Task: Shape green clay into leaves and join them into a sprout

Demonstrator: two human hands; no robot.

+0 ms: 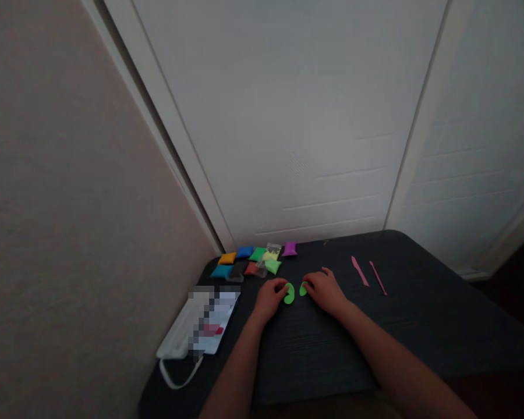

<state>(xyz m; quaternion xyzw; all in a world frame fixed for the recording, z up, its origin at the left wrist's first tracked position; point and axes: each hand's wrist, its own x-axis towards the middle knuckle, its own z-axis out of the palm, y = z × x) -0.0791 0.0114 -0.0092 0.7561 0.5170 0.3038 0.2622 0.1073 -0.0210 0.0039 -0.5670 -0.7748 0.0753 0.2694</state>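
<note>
Near the middle of the dark table, my left hand (269, 299) pinches a curved piece of bright green clay (290, 294) at its left side, thumb and fingertips closed on it. A little to the right, my right hand (326, 291) has its thumb and index finger closed on a smaller flat green clay piece (303, 289), partly hidden by the fingertips. Another finger of that hand is raised. A narrow gap separates the two pieces. Both are low at the tabletop; whether they touch it I cannot tell.
Several small packets of coloured clay (245, 252) lie at the back left, a purple packet (290, 249) at their right end. A pink plastic knife (360, 272) and a thin pink stick tool (378, 278) lie right. A white pouch (186, 320) with a strap sits left, beside the wall.
</note>
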